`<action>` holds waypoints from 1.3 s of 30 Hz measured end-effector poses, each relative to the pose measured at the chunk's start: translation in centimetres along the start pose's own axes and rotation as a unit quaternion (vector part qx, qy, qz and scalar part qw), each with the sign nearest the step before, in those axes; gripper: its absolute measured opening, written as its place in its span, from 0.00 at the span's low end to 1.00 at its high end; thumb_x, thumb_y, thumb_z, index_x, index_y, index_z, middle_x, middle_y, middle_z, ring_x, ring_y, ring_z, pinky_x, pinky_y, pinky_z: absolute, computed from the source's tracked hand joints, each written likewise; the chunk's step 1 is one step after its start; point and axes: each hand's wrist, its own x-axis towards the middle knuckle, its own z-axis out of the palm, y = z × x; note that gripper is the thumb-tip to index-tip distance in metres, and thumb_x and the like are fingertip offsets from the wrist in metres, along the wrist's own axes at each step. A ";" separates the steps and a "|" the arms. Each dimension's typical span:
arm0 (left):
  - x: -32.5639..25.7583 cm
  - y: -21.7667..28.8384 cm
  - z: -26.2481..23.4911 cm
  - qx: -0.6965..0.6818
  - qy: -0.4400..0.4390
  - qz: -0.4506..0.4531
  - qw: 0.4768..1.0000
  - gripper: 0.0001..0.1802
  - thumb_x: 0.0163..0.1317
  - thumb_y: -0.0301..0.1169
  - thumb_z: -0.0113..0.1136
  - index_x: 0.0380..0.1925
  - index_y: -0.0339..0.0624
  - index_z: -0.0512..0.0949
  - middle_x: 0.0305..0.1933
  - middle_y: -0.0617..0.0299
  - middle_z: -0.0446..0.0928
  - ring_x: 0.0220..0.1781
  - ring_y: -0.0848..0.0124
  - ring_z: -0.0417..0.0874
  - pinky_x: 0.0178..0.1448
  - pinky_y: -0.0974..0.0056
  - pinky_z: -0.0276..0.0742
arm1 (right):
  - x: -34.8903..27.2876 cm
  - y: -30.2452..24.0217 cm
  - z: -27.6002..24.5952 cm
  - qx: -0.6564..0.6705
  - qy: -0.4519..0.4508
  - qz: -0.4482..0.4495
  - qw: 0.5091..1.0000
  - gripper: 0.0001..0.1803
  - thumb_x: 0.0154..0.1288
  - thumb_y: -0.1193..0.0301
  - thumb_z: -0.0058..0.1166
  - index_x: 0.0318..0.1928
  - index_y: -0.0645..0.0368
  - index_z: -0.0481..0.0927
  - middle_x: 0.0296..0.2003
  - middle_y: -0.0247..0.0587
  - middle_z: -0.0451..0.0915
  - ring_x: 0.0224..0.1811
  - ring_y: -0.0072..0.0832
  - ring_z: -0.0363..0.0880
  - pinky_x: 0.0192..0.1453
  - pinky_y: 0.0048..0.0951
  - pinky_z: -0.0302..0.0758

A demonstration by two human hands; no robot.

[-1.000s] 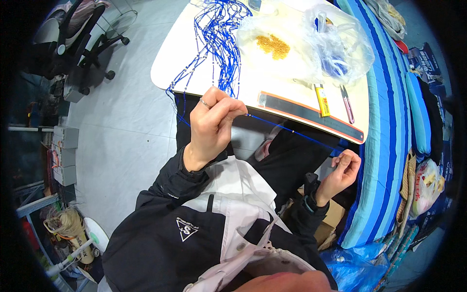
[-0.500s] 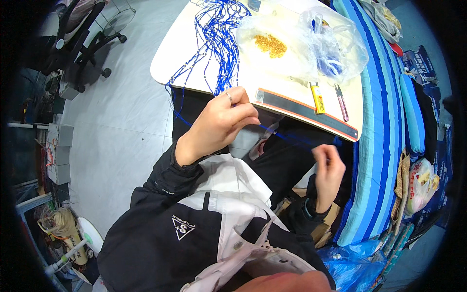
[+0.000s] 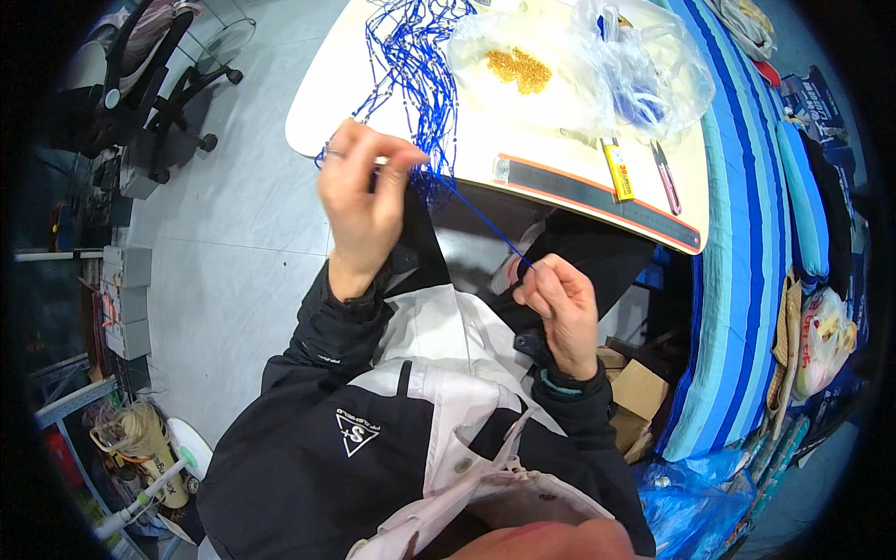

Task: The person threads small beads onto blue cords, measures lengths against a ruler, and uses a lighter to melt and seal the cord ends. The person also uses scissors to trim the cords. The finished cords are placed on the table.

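A thin blue cord (image 3: 487, 224) runs taut in a slant between my two hands. My right hand (image 3: 567, 313) pinches its lower end over my lap. Near the table's front edge, my left hand (image 3: 364, 191) is closed in a pinch where the cord's upper end meets its fingertips; the exact grip is partly hidden. Behind that hand lies a long bundle of blue cords (image 3: 432, 89) with small pale beads, spread over the white table (image 3: 327, 84) and hanging off its front edge.
A clear plastic bag (image 3: 579, 93) lies by a pile of gold beads (image 3: 521, 71). A dark ruler (image 3: 588, 194), a yellow lighter (image 3: 618, 168) and small pink-handled snips (image 3: 666, 177) lie near the front edge. A striped blue cloth (image 3: 733, 280) stretches along the right; an office chair (image 3: 173, 112) stands left.
My left hand has moved left and up toward the table edge. My right hand has come left and slightly down, and the cord between them now slants more steeply.
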 end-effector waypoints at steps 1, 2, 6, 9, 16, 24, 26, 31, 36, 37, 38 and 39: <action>0.1 -0.4 -0.1 -0.007 0.038 -0.014 0.999 0.04 0.57 0.22 0.64 0.24 0.37 0.79 0.27 0.62 0.72 0.27 0.69 0.72 0.31 0.68 0.65 | -0.4 -0.4 -0.5 0.003 -0.008 -0.010 1.000 0.14 0.74 0.70 0.44 0.29 0.62 0.72 0.20 0.25 0.65 0.20 0.11 0.54 0.31 0.18 0.58; 0.1 -0.6 -0.1 -0.026 0.069 -0.044 0.996 0.05 0.59 0.22 0.63 0.24 0.37 0.78 0.27 0.63 0.71 0.27 0.72 0.71 0.31 0.69 0.64 | -0.7 -0.9 -0.9 0.018 -0.019 -0.016 1.000 0.14 0.74 0.70 0.46 0.29 0.62 0.74 0.20 0.24 0.65 0.21 0.10 0.55 0.27 0.16 0.53; -0.3 -0.9 -0.1 0.016 0.086 -0.009 0.996 0.06 0.60 0.21 0.62 0.23 0.36 0.77 0.27 0.64 0.69 0.27 0.76 0.69 0.29 0.72 0.63 | -1.8 -2.0 -1.3 0.004 -0.026 -0.003 1.000 0.16 0.73 0.68 0.46 0.27 0.61 0.73 0.18 0.24 0.63 0.20 0.11 0.55 0.30 0.15 0.60; -0.4 -1.2 0.1 -0.007 0.085 -0.043 0.995 0.07 0.60 0.21 0.61 0.23 0.35 0.77 0.28 0.65 0.69 0.26 0.77 0.67 0.29 0.72 0.62 | -1.7 -2.1 -1.0 0.037 -0.026 0.056 0.997 0.17 0.73 0.67 0.45 0.26 0.61 0.72 0.15 0.26 0.63 0.15 0.12 0.55 0.29 0.18 0.69; -0.5 -2.0 0.5 -0.025 0.012 -0.069 0.997 0.06 0.62 0.23 0.61 0.25 0.34 0.77 0.27 0.66 0.68 0.27 0.78 0.66 0.30 0.73 0.61 | -0.8 -1.7 0.4 0.176 -0.118 0.104 0.972 0.19 0.75 0.63 0.42 0.36 0.65 0.80 0.31 0.53 0.84 0.31 0.34 0.86 0.38 0.30 0.83; -0.7 -1.8 0.1 -0.022 -0.029 -0.085 0.996 0.07 0.65 0.23 0.58 0.27 0.33 0.76 0.31 0.65 0.68 0.32 0.78 0.70 0.37 0.75 0.67 | -0.8 -1.4 0.9 0.187 -0.105 0.122 0.969 0.20 0.75 0.62 0.43 0.40 0.68 0.79 0.36 0.59 0.84 0.37 0.41 0.86 0.44 0.34 0.83; -0.8 -1.6 -0.1 -0.022 -0.041 -0.096 0.994 0.07 0.65 0.23 0.58 0.27 0.33 0.76 0.31 0.65 0.68 0.33 0.78 0.71 0.39 0.75 0.66 | -0.8 -1.3 1.0 0.191 -0.112 0.124 0.967 0.20 0.75 0.62 0.42 0.41 0.68 0.79 0.36 0.60 0.83 0.38 0.42 0.86 0.45 0.34 0.83; -0.5 -1.5 -1.5 -0.157 -0.042 -0.089 0.983 0.07 0.63 0.23 0.59 0.25 0.35 0.76 0.30 0.65 0.68 0.31 0.77 0.68 0.36 0.74 0.63 | -0.8 -1.4 1.4 0.180 -0.146 0.130 0.964 0.19 0.75 0.62 0.43 0.42 0.68 0.79 0.37 0.58 0.84 0.39 0.40 0.86 0.47 0.35 0.82; 0.0 -3.0 -6.3 -0.379 -0.111 -0.062 0.917 0.21 0.71 0.44 0.50 0.23 0.42 0.69 0.28 0.66 0.60 0.30 0.73 0.60 0.36 0.66 0.58 | -0.8 -1.2 3.1 -0.133 -0.198 0.038 0.971 0.12 0.70 0.76 0.48 0.49 0.70 0.78 0.49 0.51 0.81 0.53 0.35 0.80 0.57 0.28 0.74; 0.0 -3.5 -7.2 -0.389 -0.123 -0.059 0.911 0.21 0.71 0.45 0.49 0.23 0.42 0.69 0.27 0.66 0.60 0.29 0.73 0.60 0.36 0.66 0.58 | -0.7 -1.3 3.3 -0.183 -0.182 -0.020 0.966 0.13 0.69 0.76 0.48 0.50 0.70 0.78 0.50 0.50 0.80 0.53 0.35 0.79 0.57 0.29 0.74; -0.2 -3.9 -8.2 -0.399 -0.132 -0.060 0.906 0.21 0.71 0.45 0.49 0.23 0.42 0.68 0.27 0.66 0.59 0.29 0.73 0.60 0.36 0.66 0.58 | -0.6 -1.4 3.6 -0.240 -0.179 -0.086 0.950 0.13 0.69 0.76 0.49 0.50 0.70 0.78 0.50 0.49 0.80 0.54 0.35 0.79 0.57 0.30 0.73; -0.5 -4.2 -8.9 -0.384 -0.139 -0.070 0.910 0.21 0.71 0.46 0.49 0.23 0.43 0.68 0.27 0.67 0.59 0.29 0.73 0.59 0.36 0.65 0.58 | -0.7 -1.8 3.6 -0.189 -0.219 -0.130 0.948 0.14 0.67 0.77 0.50 0.51 0.66 0.78 0.51 0.48 0.80 0.54 0.35 0.79 0.56 0.31 0.75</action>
